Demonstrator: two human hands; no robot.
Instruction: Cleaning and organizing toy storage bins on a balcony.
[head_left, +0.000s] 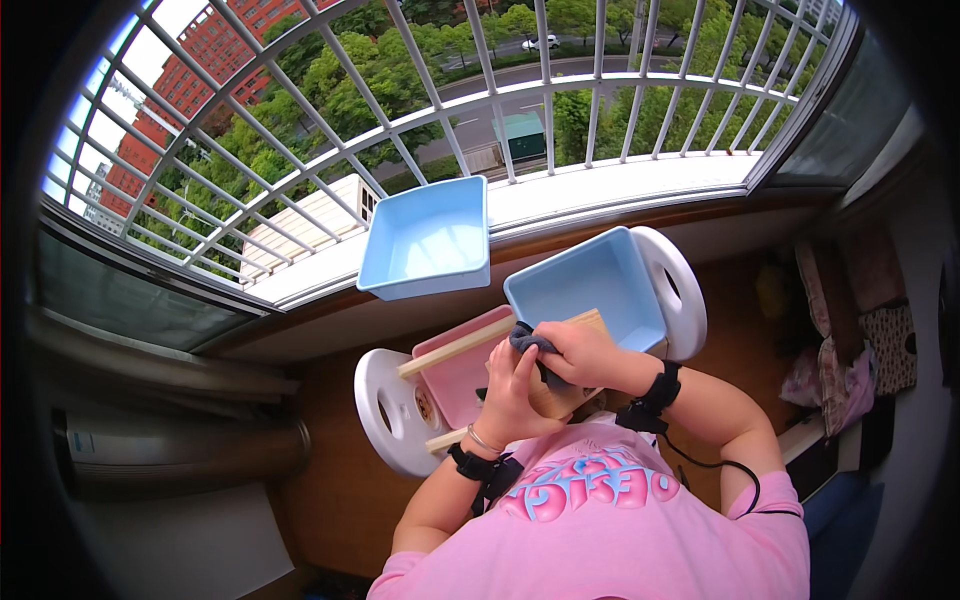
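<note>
My right hand (574, 354) grips a bunched dark grey cloth (534, 340) over a light wooden board (559, 403). Beside it, my left hand (512, 397) holds the board's left side, its fingertips close to the cloth. The board lies tilted in front of my chest, partly hidden by both hands. Behind it a blue plastic basin (592, 281) rests at the right of a rack with white oval ends (382, 412). A pink plastic basin (454, 379) sits between the wooden rails (457, 345) on the left. Something small and dark in it is mostly hidden by my left hand.
Another blue basin (427, 236) stands on the window sill (622, 184), next to white window bars (472, 94). A grey cylindrical appliance (187, 446) is at the left. Fabric items (840, 360) lie at the right. A cable hangs from my right wrist strap.
</note>
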